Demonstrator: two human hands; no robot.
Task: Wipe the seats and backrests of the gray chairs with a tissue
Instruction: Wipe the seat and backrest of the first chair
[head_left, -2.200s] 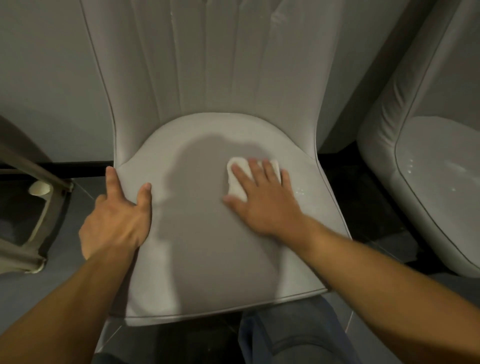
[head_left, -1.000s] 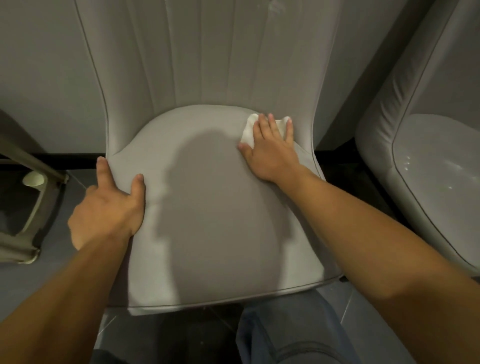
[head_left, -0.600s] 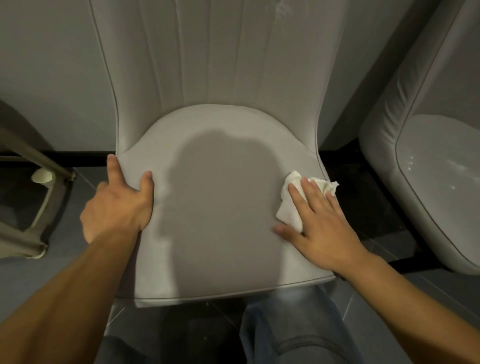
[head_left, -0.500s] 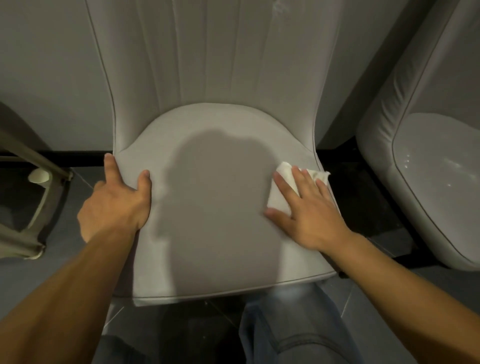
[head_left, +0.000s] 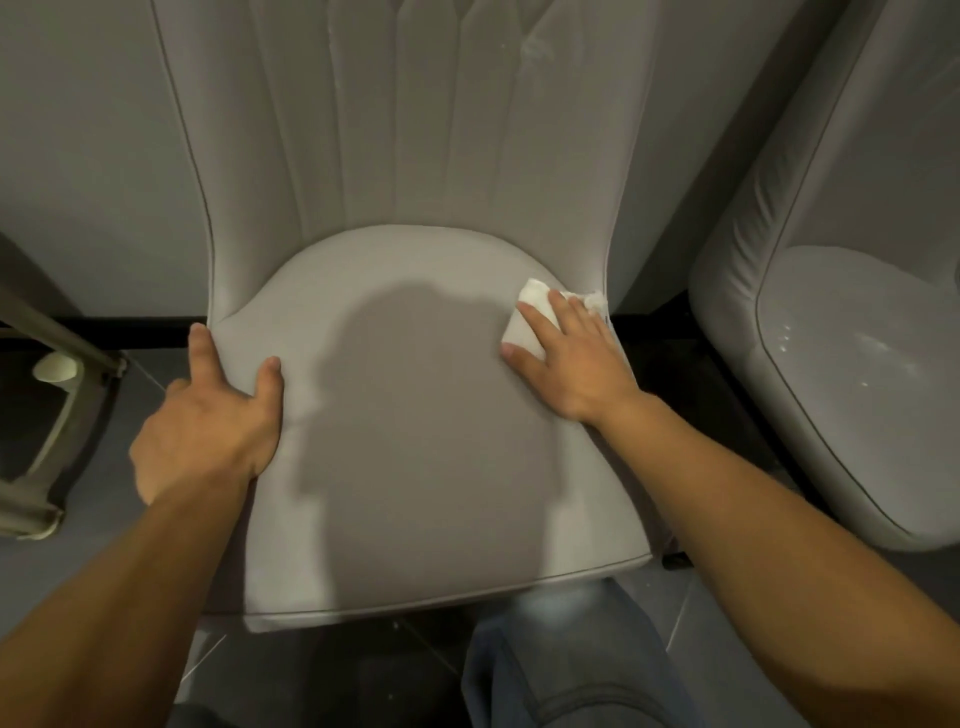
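- White folded paper tissue (head_left: 535, 317) lies flat under our right hand (head_left: 576, 364), straight fingers (head_left: 537, 325) pressing it on the padded gray chair seat (head_left: 415, 441), far right.
- Our left hand (head_left: 208, 421) grips the seat's left edge.
- Seat-wiping is in hand; we judge the ribbed gray backrest (head_left: 415, 130) comes next.

- Dim, warm indoor light falls from above and behind the head.
- A soft-edged head shadow (head_left: 415, 395) lies on the seat (head_left: 415, 545) between the left hand (head_left: 208, 421) and right hand (head_left: 571, 358).
- Pale glare spots show on the neighbouring chair (head_left: 841, 364), right of the right hand.
- Wide-angle bending curves the edges; forearms near the camera look slightly soft.
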